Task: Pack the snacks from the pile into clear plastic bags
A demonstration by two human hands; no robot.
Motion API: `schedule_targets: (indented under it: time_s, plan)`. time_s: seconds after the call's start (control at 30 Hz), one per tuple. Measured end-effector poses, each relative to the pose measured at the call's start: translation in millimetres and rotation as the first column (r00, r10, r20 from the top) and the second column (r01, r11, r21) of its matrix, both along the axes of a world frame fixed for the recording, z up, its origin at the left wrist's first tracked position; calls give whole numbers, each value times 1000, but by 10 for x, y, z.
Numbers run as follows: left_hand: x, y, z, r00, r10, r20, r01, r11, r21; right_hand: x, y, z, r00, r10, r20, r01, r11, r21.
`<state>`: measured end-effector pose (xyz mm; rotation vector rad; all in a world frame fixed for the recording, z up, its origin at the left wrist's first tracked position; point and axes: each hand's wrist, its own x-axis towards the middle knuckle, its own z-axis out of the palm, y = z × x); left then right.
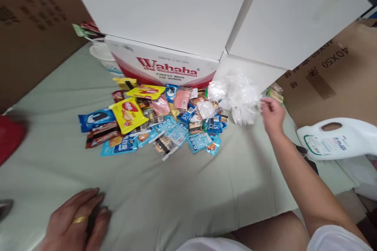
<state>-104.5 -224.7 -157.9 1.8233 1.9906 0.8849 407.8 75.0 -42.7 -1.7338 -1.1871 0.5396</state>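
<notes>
My left hand [76, 221], with a gold ring on it, rests on the pale green sheet at the lower left. Its fingers are loosely bent and apart, with nothing in them. Farther off, my right hand [272, 115] is beside a heap of crumpled clear plastic wrappers [241, 94]. Its fingers are slightly curled and a little blurred, and I see nothing held in them. Left of the wrappers lies a spread of packaged snacks: a yellow packet [129, 115], a dark blue packet [97, 119], a pink packet [182, 98] and several light blue packets [178, 134].
A white and red Wahaha carton [167, 66] stands behind the snacks, under large white boxes [165, 4]. A paper tub [104, 58] is at its left. At the right are a white detergent bottle [338, 138], a brown carton [338, 74] and small packets [275, 93].
</notes>
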Motion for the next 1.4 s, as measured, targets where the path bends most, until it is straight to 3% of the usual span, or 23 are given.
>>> schedule_targets:
  time_s: [0.03, 0.1, 0.13, 0.17, 0.27, 0.33, 0.4, 0.43, 0.5, 0.6, 0.67, 0.8, 0.93, 1.03, 1.1, 1.17, 1.23, 1.33, 1.4]
  plan:
    - [3, -5, 3, 1000, 12, -2, -12, 999, 32, -266, -67, -26, 962, 231, 146, -236, 972, 18]
    - [12, 7, 36, 1000, 9, -4, -8, 998, 69, -770, -120, -102, 686, 603, 407, -628, 774, -87]
    - [12, 16, 59, 1000, 12, -4, -11, 996, 84, -987, -109, -144, 571, 669, 475, -698, 701, -147]
    - [10, 20, 85, 1000, 18, 2, -18, 995, 97, -1169, -78, -181, 522, 692, 500, -713, 675, -190]
    - [8, 1, 173, 997, 23, 76, -31, 994, 103, -1500, 4, -243, 579, 645, 498, -647, 736, -200]
    - [68, -8, 245, 983, -4, 183, -9, 997, 72, -1600, -74, -248, 718, 569, 400, -583, 807, -101]
    - [223, 43, 324, 935, -54, 349, 44, 998, 37, -1695, -335, -265, 876, 470, 106, -474, 880, 20]
    - [339, 105, 363, 889, -81, 451, 80, 997, 23, -1758, -532, -292, 908, 407, -101, -405, 913, 45]
    - [625, 309, 425, 748, -94, 657, 126, 992, -1, -1922, -1014, -391, 853, 338, -397, -364, 931, 13]
    - [1058, 721, 443, 539, -98, 836, 206, 978, -18, -2181, -1720, -593, 772, 332, -541, -451, 887, -100]
    - [1248, 956, 394, 474, -105, 874, 242, 970, -15, -2263, -2016, -676, 721, 323, -613, -490, 863, -121]
    - [1287, 1123, 247, 321, -116, 940, 475, 878, -54, -2063, -2153, -625, 592, 146, -793, -449, 876, -174]
    - [1141, 1105, 216, 196, -27, 980, 569, 817, -91, -1732, -2138, -565, 448, 44, -893, -505, 836, -213]
    - [1072, 1169, 258, 90, 43, 995, 533, 842, -85, -1638, -2173, -602, 392, 26, -919, -506, 841, -192]
    - [1035, 1223, 279, 33, 67, 997, 458, 886, -74, -1635, -2196, -628, 388, 37, -921, -436, 888, -148]
    - [1010, 1240, 291, 8, 66, 998, 422, 904, -63, -1666, -2217, -641, 418, 65, -906, -322, 943, -81]
    - [1020, 1200, 298, 23, 64, 998, 513, 856, -67, -1733, -2250, -642, 474, 90, -876, -216, 976, -17]
    - [1120, 1082, 307, 130, 18, 991, 640, 762, -98, -1899, -2346, -655, 584, 128, -802, -184, 983, 23]
    - [1205, 1025, 303, 210, -10, 978, 580, 806, -117, -2019, -2434, -679, 651, 185, -736, -253, 967, 20]
